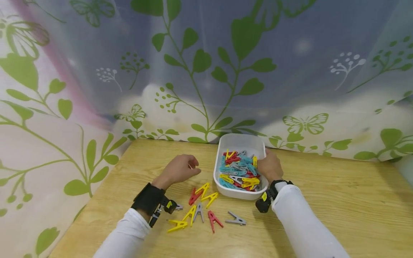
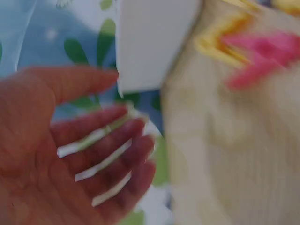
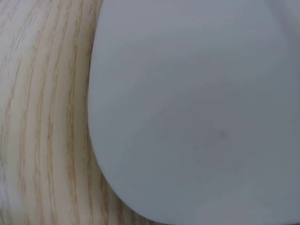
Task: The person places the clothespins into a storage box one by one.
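Observation:
A white plastic bin [image 1: 240, 194] stands near the back of the table, filled with blue, grey, red and yellow clothespins [image 1: 238, 168]. My right hand [image 1: 270, 165] grips the bin's right wall at the rim; in the right wrist view the bin's wall [image 3: 197, 112] fills most of the picture and the fingers are hidden. To the left of the bin, my left hand [image 1: 180, 169] hovers with nothing in it. In the left wrist view its fingers [image 2: 103, 145] are loosely extended, thumb apart. Nearest to it lie a red clothespin [image 1: 195, 196] and a yellow clothespin [image 1: 203, 190].
Several loose clothespins lie in front of the bin, among them a red one [image 1: 214, 220], a grey one [image 1: 236, 219] and a yellow one [image 1: 177, 225]. A leaf-printed curtain [image 1: 206, 89] hangs behind the wooden table [image 1: 338, 193] and along its left side.

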Demonstrator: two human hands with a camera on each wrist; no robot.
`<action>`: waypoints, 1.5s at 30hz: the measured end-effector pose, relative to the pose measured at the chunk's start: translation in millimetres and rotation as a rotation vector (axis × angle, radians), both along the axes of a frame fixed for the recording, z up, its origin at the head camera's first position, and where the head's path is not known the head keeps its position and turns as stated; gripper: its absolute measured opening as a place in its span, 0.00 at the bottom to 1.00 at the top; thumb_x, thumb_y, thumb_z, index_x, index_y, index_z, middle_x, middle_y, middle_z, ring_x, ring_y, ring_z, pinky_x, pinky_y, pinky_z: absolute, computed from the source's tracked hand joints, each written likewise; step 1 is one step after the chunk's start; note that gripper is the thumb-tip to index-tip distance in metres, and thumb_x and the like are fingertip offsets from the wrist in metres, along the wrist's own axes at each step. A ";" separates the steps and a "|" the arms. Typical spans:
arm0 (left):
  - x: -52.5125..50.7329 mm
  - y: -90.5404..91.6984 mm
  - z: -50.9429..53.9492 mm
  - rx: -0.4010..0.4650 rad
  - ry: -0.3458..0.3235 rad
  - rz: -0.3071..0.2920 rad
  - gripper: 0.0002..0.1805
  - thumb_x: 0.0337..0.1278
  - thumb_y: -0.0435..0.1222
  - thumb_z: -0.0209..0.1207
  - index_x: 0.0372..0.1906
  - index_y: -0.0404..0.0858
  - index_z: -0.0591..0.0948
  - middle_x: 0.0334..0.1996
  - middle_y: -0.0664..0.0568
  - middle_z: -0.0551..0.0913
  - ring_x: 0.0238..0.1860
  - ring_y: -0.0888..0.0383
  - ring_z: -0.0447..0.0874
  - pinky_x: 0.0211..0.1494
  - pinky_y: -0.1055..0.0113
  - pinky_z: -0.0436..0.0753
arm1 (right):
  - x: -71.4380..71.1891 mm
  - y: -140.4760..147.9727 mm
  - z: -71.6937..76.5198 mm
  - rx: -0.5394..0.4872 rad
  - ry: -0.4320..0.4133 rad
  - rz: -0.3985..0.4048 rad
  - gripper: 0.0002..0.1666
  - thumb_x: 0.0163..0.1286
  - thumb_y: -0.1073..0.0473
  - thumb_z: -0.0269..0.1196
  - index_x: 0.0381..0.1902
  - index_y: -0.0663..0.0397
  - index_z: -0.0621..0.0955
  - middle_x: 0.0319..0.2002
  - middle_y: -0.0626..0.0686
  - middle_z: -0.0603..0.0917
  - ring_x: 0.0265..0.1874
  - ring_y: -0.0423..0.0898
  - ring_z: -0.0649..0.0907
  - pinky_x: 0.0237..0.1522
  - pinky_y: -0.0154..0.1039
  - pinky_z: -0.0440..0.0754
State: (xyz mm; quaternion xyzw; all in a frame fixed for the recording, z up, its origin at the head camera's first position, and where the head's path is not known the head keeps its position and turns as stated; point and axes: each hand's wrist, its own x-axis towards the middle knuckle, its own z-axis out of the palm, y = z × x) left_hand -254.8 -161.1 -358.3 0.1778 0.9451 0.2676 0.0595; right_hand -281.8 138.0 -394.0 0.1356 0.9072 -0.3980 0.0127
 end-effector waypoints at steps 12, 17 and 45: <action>26.4 -63.0 -28.5 0.101 -0.112 -0.118 0.15 0.59 0.43 0.63 0.45 0.36 0.81 0.35 0.55 0.79 0.37 0.57 0.77 0.39 0.61 0.76 | -3.7 8.2 1.7 -0.006 -0.033 -0.016 0.30 0.67 0.64 0.51 0.68 0.58 0.66 0.57 0.66 0.75 0.52 0.63 0.77 0.47 0.59 0.73; 40.4 -77.4 -32.0 0.040 -0.128 -0.103 0.21 0.51 0.45 0.69 0.47 0.39 0.81 0.41 0.54 0.80 0.42 0.55 0.76 0.46 0.58 0.75 | -3.0 7.5 1.4 -0.007 -0.037 -0.014 0.31 0.67 0.64 0.50 0.68 0.59 0.65 0.57 0.67 0.74 0.52 0.63 0.76 0.48 0.60 0.74; 56.6 -89.7 -34.7 -0.033 0.000 -0.079 0.12 0.49 0.41 0.70 0.38 0.41 0.84 0.31 0.59 0.79 0.32 0.62 0.76 0.36 0.66 0.75 | -4.2 -0.6 -2.2 0.001 -0.056 0.003 0.32 0.67 0.63 0.50 0.70 0.59 0.63 0.58 0.67 0.74 0.53 0.63 0.76 0.47 0.59 0.73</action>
